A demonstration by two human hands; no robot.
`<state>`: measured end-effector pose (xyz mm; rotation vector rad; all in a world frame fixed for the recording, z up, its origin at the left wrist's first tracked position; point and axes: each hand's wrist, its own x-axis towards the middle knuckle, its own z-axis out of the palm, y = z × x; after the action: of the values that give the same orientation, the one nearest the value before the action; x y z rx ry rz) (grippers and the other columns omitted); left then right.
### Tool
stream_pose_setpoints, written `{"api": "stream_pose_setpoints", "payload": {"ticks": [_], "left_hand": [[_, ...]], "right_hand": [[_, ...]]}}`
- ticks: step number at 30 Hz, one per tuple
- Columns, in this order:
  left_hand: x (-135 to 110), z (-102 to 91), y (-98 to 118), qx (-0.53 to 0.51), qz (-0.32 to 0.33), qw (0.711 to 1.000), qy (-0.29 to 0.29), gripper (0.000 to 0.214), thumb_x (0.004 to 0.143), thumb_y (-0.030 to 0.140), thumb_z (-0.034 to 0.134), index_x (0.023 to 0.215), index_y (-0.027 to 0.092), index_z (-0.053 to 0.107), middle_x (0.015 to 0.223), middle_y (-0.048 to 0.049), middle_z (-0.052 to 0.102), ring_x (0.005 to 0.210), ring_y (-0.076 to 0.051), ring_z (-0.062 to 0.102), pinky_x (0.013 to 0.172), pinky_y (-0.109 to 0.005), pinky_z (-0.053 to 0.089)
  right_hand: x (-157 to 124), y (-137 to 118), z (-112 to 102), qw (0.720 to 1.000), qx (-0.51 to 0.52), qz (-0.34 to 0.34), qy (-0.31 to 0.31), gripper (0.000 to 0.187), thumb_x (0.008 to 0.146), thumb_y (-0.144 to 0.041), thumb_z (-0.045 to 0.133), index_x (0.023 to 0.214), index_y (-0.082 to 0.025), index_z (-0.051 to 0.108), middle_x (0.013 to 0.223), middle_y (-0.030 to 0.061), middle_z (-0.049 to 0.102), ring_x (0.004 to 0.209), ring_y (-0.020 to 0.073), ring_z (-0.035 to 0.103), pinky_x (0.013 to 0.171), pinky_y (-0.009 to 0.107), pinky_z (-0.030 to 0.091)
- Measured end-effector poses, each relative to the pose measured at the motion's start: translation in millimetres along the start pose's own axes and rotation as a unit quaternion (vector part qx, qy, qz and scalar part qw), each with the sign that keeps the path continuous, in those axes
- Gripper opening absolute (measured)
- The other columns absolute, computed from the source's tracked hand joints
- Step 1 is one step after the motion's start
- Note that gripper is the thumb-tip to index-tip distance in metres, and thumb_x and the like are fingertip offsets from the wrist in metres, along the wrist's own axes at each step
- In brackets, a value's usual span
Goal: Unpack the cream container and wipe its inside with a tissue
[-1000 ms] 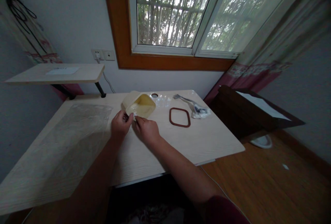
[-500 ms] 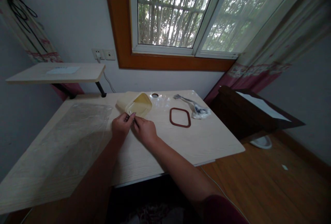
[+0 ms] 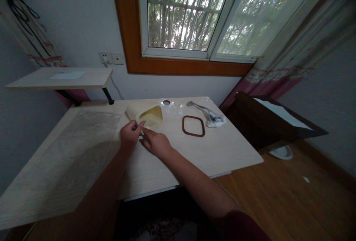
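A pale yellow plastic container [image 3: 147, 115] lies tipped on its side on the light wooden table [image 3: 194, 152], its opening facing me. My left hand [image 3: 130, 132] pinches its near edge with thumb and fingers closed. My right hand [image 3: 155, 141] rests just beside it on the table, fingers loosely out, touching the container's near rim or something small there. A brown rubber seal ring [image 3: 193, 126] lies flat to the right of the container.
A clear plastic bag with a utensil [image 3: 209, 116] lies past the ring. A clear plastic sheet [image 3: 75, 141] covers the table's left part. A raised shelf [image 3: 61, 78] stands at back left. A dark cabinet [image 3: 267, 118] sits right of the table.
The container has tipped lower and turned, its opening now flatter toward the table. My right hand has slid slightly toward me and its fingers have spread out.
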<state>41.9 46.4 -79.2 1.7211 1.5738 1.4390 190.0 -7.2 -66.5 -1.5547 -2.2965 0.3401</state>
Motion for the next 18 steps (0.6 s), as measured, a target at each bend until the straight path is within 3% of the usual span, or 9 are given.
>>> {"api": "stream_pose_setpoints", "payload": {"ticks": [5, 11, 18], "left_hand": [[0, 2.2, -3, -0.008, 0.008, 1.0, -0.008, 0.046, 0.084, 0.052, 0.067, 0.056, 0.02, 0.048, 0.049, 0.0047, 0.048, 0.052, -0.011, 0.044, 0.055, -0.022, 0.036], [-1, 2.2, -4, -0.017, 0.012, 1.0, -0.009, 0.048, 0.084, 0.052, 0.067, 0.055, 0.02, 0.046, 0.048, 0.0048, 0.045, 0.051, -0.011, 0.041, 0.053, -0.022, 0.034], [0, 1.3, -4, -0.022, -0.005, 1.0, -0.01, 0.046, 0.083, 0.052, 0.067, 0.057, 0.02, 0.047, 0.049, 0.0053, 0.043, 0.052, -0.011, 0.042, 0.052, -0.022, 0.034]], "right_hand": [[-3, 17, -11, 0.996, -0.082, 0.016, -0.009, 0.053, 0.101, -0.045, 0.045, 0.153, -0.031, 0.044, 0.16, 0.0019, 0.044, 0.119, 0.0236, 0.067, 0.097, 0.037, 0.055], [-1, 24, -20, 0.987, -0.137, 0.081, -0.009, 0.055, 0.102, -0.041, 0.04, 0.155, -0.026, 0.041, 0.163, 0.007, 0.038, 0.114, 0.0255, 0.069, 0.092, 0.04, 0.057], [-9, 3, -12, 0.993, -0.117, -0.005, -0.022, 0.053, 0.102, -0.043, 0.038, 0.154, -0.033, 0.041, 0.163, 0.0016, 0.04, 0.111, 0.0232, 0.07, 0.089, 0.037, 0.058]]}}
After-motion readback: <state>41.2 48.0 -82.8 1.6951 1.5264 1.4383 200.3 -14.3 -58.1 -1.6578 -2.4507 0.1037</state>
